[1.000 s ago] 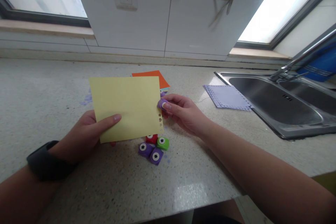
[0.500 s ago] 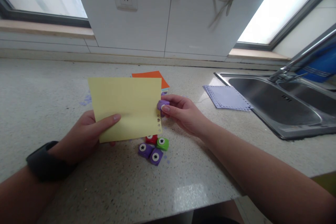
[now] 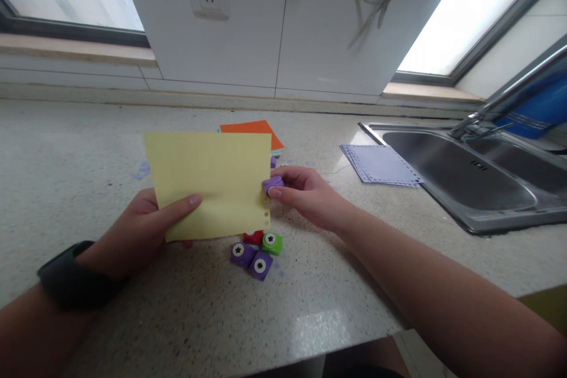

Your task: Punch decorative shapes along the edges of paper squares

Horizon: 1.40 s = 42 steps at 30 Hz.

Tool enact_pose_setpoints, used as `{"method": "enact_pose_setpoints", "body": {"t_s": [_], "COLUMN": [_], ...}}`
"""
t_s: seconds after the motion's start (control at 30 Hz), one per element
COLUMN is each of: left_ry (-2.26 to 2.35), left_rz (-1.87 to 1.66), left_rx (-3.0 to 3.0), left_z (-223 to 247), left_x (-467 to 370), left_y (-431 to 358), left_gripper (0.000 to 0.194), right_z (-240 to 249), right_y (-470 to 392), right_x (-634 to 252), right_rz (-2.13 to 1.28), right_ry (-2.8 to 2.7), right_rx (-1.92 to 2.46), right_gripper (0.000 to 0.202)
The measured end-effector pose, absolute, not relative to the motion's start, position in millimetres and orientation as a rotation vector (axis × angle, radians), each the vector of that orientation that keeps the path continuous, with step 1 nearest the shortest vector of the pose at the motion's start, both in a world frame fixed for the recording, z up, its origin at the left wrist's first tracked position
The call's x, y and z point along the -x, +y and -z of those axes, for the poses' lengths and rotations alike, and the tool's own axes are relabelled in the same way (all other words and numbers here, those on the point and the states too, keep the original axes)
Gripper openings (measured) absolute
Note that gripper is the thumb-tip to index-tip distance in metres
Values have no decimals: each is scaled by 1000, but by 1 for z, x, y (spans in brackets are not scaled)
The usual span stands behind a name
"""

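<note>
My left hand [image 3: 153, 218] pinches the lower left part of a yellow sheet [image 3: 212, 180], thumb on top and the other fingers mostly hidden behind it. At the sheet's right edge, my right hand [image 3: 305, 195] holds a purple craft punch [image 3: 273, 185] between thumb and fingers. Small punched holes show along that edge, just below the punch. Under the sheet's lower right corner lie a red punch [image 3: 253, 237], partly covered, a green punch [image 3: 271, 243] and two purple punches [image 3: 260, 265].
Behind the yellow sheet lies a stack of paper with orange [image 3: 254, 130] on top. To the right, pale purple sheets with punched borders [image 3: 383, 164] lie beside a steel sink [image 3: 456, 177]. Small purple paper bits [image 3: 142, 170] are scattered on the counter [image 3: 66, 159].
My right hand and the purple punch have moved slightly down along the sheet's right edge, covering some holes that showed before. The view has shifted a little.
</note>
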<state>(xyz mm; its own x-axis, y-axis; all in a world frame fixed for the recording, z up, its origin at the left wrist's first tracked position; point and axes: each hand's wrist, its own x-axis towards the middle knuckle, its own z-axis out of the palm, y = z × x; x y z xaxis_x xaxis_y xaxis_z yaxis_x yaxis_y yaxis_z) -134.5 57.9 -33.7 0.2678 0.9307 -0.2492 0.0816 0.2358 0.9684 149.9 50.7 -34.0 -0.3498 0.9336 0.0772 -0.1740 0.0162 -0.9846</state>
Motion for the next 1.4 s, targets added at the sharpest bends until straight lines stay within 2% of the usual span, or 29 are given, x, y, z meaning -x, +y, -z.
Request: {"method": "enact_pose_setpoints", "body": {"t_s": [1.4], "left_ry": [1106], "left_rz": [-790], "left_rx": [-1153], "left_z": [35], "left_x": [137], "left_y": [58], "left_gripper": [32], "right_z": [29], "right_y": [45], "right_x": [-142], "right_rz": [-1524], "right_ry": [-1337], "right_rx": [917], "right_gripper": [21]}}
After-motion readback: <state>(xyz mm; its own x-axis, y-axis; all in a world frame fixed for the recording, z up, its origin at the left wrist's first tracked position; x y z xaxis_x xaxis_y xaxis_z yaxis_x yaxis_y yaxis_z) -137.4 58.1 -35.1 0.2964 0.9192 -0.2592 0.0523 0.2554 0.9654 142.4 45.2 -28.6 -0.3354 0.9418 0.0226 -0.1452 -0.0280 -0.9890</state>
